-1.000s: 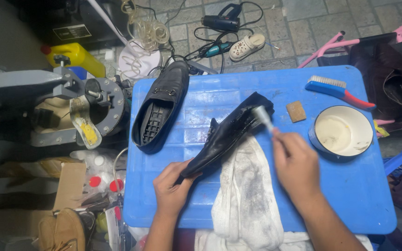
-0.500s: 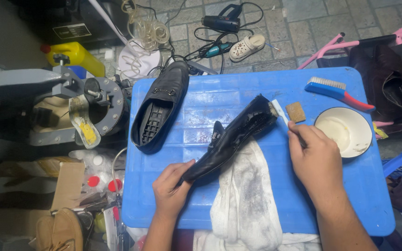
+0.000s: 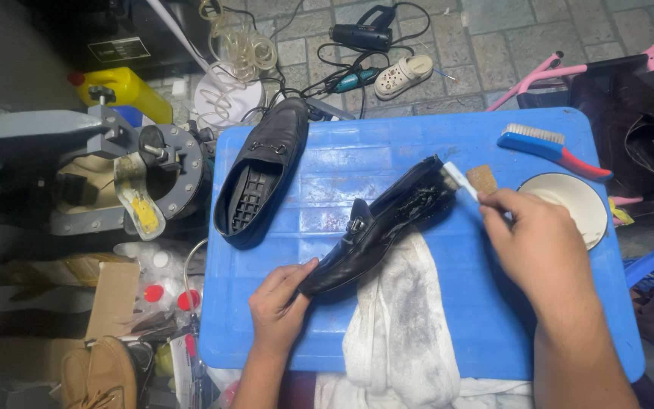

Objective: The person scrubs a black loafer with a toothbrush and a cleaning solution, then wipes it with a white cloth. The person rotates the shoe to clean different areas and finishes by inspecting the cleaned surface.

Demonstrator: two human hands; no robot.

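Between both hands lies the black shoe [image 3: 380,227]; left hand [image 3: 280,307] clamps its heel; right hand [image 3: 539,246] grips a small brush [image 3: 459,182]

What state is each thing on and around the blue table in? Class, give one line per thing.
Black loafer: lying tilted, heel end gripped by left hand.
Small brush: gripped in right hand, bristles at the loafer's far end.
Second loafer: sole up, untouched.
White tin: open.
White cloth: soiled, under the loafer.
Blue brush: lying unused.
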